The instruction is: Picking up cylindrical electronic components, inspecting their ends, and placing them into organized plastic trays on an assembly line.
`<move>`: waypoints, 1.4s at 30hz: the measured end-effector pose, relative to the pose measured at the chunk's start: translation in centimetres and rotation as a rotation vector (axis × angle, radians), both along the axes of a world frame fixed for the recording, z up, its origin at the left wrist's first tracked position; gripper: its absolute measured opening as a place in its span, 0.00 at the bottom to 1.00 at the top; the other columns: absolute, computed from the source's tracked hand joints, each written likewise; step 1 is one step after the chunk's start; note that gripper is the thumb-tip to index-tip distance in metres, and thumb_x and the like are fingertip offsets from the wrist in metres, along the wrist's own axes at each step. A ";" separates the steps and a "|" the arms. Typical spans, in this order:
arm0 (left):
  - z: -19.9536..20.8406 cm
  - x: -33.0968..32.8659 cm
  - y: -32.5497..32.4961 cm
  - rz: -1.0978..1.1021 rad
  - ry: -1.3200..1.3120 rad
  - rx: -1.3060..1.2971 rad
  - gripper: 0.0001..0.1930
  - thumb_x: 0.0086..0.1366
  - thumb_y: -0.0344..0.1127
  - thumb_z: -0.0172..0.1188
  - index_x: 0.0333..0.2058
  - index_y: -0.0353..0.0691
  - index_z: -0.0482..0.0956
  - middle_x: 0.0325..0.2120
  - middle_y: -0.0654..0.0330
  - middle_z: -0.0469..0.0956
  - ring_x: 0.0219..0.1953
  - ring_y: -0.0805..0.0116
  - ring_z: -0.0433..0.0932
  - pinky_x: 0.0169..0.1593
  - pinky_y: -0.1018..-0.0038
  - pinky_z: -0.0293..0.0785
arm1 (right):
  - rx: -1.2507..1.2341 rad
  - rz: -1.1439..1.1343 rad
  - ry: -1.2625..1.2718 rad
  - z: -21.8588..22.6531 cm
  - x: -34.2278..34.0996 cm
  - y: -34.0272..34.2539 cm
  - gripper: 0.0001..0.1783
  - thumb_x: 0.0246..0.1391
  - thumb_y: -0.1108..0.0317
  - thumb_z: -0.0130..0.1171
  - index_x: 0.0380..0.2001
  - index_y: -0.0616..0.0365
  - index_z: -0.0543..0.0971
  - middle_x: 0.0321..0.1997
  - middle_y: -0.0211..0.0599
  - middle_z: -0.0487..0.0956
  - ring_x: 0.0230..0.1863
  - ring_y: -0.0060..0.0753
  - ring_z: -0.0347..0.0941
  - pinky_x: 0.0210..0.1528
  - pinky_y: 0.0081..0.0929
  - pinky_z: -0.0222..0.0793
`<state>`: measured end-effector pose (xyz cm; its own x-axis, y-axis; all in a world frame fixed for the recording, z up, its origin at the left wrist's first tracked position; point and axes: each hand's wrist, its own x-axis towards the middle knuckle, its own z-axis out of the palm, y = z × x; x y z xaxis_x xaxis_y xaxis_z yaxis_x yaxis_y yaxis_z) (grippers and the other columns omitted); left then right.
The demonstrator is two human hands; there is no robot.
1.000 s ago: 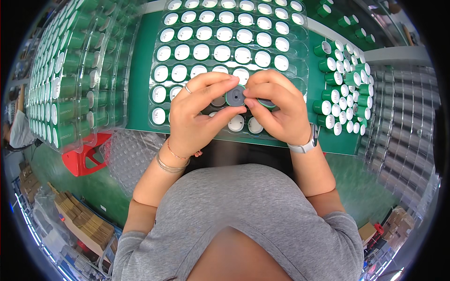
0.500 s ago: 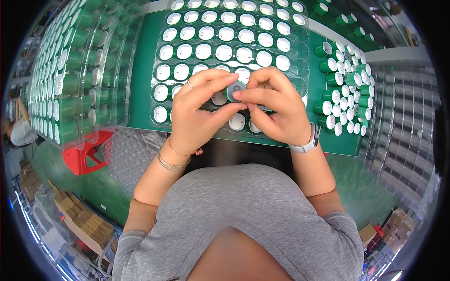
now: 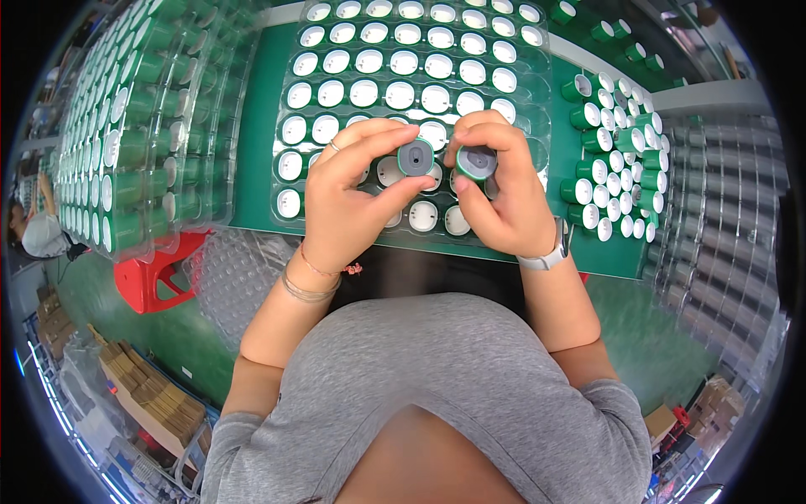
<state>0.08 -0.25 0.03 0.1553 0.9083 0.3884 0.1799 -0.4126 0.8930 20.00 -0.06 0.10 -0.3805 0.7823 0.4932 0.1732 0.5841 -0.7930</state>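
Observation:
My left hand pinches a small green cylinder between thumb and fingers; its dark grey end with a small centre hole faces up. Close beside it on the right, my right hand is closed around a second green cylinder, also grey-ended and slightly tilted. The two pieces are apart. Both hands are above a clear plastic tray, whose pockets hold rows of green cylinders with white, cup-like ends up. My hands hide part of the nearest rows.
Stacked clear trays of green cylinders rise at the left. Loose white-ended cylinders lie grouped on the green table at the right, beside more stacked clear trays. A red stool stands below the table at the left.
My hands, earlier together around a grey-ended piece, have drawn slightly apart. A grey-ended cylinder now shows in each hand.

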 end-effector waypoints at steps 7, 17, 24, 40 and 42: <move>-0.1 -0.6 -0.1 -0.103 0.057 -0.016 0.26 0.48 0.18 0.70 0.49 0.31 0.77 0.48 0.54 0.74 0.52 0.62 0.75 0.57 0.69 0.74 | -0.044 0.014 -0.017 -0.2 -0.5 0.1 0.34 0.47 0.92 0.51 0.58 0.58 0.60 0.51 0.45 0.68 0.55 0.41 0.72 0.57 0.35 0.70; -0.2 -0.4 -0.2 -0.132 0.047 -0.010 0.23 0.49 0.18 0.70 0.46 0.30 0.77 0.48 0.54 0.73 0.53 0.62 0.75 0.57 0.68 0.75 | -0.241 -0.075 0.088 0.0 -1.1 -0.3 0.36 0.47 0.86 0.61 0.59 0.56 0.62 0.49 0.41 0.70 0.55 0.35 0.72 0.50 0.31 0.77; 0.0 0.4 -0.2 -0.040 -0.061 -0.011 0.20 0.47 0.25 0.73 0.41 0.35 0.80 0.41 0.58 0.79 0.43 0.68 0.79 0.44 0.75 0.78 | -0.247 -0.132 -0.039 0.9 -0.9 -0.2 0.26 0.44 0.83 0.66 0.49 0.60 0.73 0.45 0.35 0.68 0.50 0.30 0.72 0.49 0.26 0.76; 0.6 -0.3 -1.0 -0.070 0.107 0.038 0.21 0.48 0.24 0.73 0.43 0.33 0.80 0.43 0.56 0.77 0.47 0.66 0.77 0.50 0.73 0.75 | -0.198 -0.092 -0.050 0.3 -1.0 -0.3 0.21 0.39 0.78 0.71 0.39 0.61 0.75 0.46 0.37 0.73 0.48 0.31 0.72 0.47 0.25 0.72; 0.5 -0.2 -0.9 -0.063 0.101 0.044 0.21 0.48 0.24 0.73 0.43 0.33 0.80 0.43 0.57 0.77 0.47 0.66 0.77 0.50 0.73 0.75 | -0.195 -0.127 -0.096 0.7 -1.0 -0.3 0.21 0.39 0.79 0.71 0.39 0.61 0.75 0.46 0.36 0.73 0.48 0.32 0.72 0.48 0.25 0.72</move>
